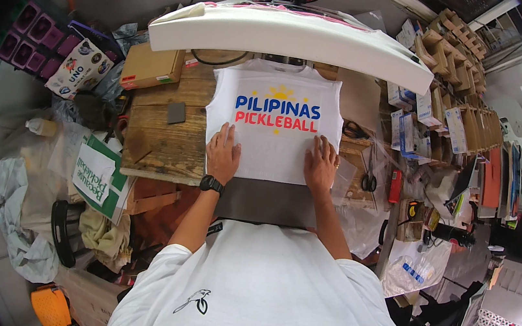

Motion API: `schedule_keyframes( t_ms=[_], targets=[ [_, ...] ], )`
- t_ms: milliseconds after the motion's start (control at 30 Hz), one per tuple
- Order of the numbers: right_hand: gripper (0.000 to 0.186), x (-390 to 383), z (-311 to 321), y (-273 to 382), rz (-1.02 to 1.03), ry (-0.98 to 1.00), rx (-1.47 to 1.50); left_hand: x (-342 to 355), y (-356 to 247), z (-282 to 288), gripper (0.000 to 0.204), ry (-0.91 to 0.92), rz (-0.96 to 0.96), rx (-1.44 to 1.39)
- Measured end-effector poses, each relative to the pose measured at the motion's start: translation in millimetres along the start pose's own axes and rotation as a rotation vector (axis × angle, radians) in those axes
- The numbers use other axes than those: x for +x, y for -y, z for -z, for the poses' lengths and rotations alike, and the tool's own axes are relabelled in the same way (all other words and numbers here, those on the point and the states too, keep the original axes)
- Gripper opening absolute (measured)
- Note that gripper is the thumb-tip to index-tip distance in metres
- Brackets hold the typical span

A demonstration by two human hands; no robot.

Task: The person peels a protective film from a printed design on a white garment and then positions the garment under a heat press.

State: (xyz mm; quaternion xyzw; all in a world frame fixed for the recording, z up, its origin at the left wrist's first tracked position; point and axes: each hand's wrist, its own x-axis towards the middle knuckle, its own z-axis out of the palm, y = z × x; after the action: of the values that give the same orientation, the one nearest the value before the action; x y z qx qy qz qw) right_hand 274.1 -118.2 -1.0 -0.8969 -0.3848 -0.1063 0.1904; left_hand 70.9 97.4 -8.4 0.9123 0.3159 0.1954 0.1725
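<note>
A white sleeveless-looking shirt (pixel 268 157) lies spread flat on the dark grey lower plate (pixel 256 201) of what looks like a heat press. Its chest bears a blue and red lettered print (pixel 277 114) with a yellow sun above. My left hand (pixel 223 155), with a black watch at the wrist, rests on the shirt's left side, fingers stretched out below the print. On the right side, my right hand (pixel 321 167) lies the same way, fingers extended. Neither hand grips anything. Beyond the shirt's far edge, the white-covered upper press part (pixel 289 39) stands raised.
Wooden tabletop (pixel 166 141) surrounds the press, bearing a cardboard box (pixel 151 66) and a small grey square (pixel 176 113) at left. Scissors (pixel 370 176) and a red-cased item (pixel 395 186) lie at right. Stacked cartons (pixel 462 64) rise far right; a green-bordered sheet (pixel 99 177) is left.
</note>
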Motion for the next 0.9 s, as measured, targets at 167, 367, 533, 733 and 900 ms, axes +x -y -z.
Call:
schedule_keyframes(
  t_ms=[167, 367, 533, 733, 900],
  targets=[
    [0.046, -0.7, -1.2, -0.3, -0.002, -0.021, 0.0, -2.7, -2.2, -3.6, 0.054, -0.009, -0.032, 0.06],
    [0.045, -0.4, 0.1, 1.3, -0.009, -0.007, 0.001, -2.0, -3.4, -2.6, 0.054, -0.014, -0.029, 0.055],
    [0.046, 0.4, 1.4, 1.8, -0.014, -0.023, 0.014, -2.1, -2.4, -3.3, 0.055, -0.025, -0.032, 0.064],
    [0.045, -12.5, 2.3, -7.9, -0.096, 0.009, -0.001, -10.9, 6.9, -1.4, 0.058, -0.02, 0.027, 0.048],
    [0.047, -51.0, 12.1, -27.1, -0.178, -0.005, 0.121, -45.0, 30.1, 12.1, 0.056, -0.001, 0.045, -0.012]
  ],
)
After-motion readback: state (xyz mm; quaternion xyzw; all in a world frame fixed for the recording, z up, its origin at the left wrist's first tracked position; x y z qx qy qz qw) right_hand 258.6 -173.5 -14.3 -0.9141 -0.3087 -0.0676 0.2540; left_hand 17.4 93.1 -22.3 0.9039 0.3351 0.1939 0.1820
